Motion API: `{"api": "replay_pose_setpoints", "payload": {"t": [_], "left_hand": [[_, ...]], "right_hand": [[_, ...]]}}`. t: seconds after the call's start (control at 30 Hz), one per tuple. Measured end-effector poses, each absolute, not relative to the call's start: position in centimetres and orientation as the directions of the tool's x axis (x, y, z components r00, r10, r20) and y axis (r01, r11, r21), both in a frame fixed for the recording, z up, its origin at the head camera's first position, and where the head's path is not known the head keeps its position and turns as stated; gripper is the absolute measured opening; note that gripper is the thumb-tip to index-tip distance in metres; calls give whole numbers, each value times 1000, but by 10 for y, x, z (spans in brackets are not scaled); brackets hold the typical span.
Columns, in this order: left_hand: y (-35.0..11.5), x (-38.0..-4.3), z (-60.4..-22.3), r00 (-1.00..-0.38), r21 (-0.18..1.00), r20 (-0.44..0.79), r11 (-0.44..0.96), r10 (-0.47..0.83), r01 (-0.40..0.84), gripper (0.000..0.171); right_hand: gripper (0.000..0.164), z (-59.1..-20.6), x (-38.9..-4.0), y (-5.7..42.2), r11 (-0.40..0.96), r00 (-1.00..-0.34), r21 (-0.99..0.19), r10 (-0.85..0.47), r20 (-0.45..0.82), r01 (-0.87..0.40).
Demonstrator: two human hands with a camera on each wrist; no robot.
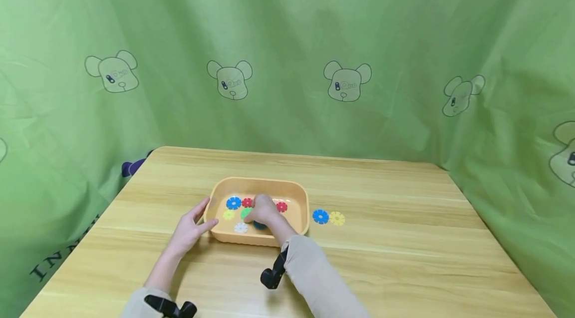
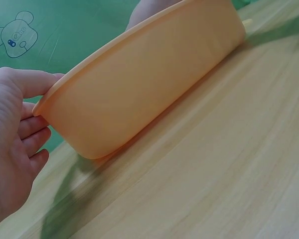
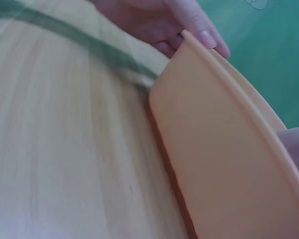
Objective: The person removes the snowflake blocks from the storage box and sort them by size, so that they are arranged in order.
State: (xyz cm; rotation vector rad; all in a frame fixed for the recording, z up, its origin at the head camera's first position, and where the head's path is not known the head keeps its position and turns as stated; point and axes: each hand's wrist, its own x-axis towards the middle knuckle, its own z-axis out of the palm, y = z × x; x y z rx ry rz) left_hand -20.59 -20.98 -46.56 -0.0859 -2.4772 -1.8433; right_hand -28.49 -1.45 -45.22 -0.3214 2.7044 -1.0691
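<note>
An orange plastic basin [image 1: 258, 240] stands on the table with several flower-shaped plastic discs inside. At its left end my left hand [image 1: 187, 230] holds the rim, the thumb over the edge and the other fingers against the outside, as the left wrist view shows. My right hand [image 1: 266, 210] reaches over the near wall, its fingertips down at a green disc [image 1: 245, 213]. Whether they pinch it is hidden. Beneath that hand lies a dark blue disc [image 1: 259, 225], partly covered. Around them lie a blue disc [image 1: 233, 202], red discs [image 1: 281, 206], a yellow disc [image 1: 228, 214] and a white disc [image 1: 240, 227].
Right of the basin, a blue disc [image 1: 320, 216] and a yellow disc [image 1: 337, 218] lie side by side on the wooden table [image 1: 404, 258]. A green curtain [image 1: 287, 18] with printed mouse heads hangs behind and at both sides of the table.
</note>
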Motion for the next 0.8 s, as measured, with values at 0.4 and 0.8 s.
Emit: {"api": "replay_pose_setpoints", "payload": {"t": [0.4,0.8], "left_hand": [[-209,-205,-468,-997,956,80,283,14,81,70],[-210,-204,-463,-996,958,92,270,18,93,70]], "right_hand": [[32,-450,-282,-11,771,-939,-614,-315,-137,-169],[35,-448,-286,-4,735,-936,-653,-333,-113,-182]]}}
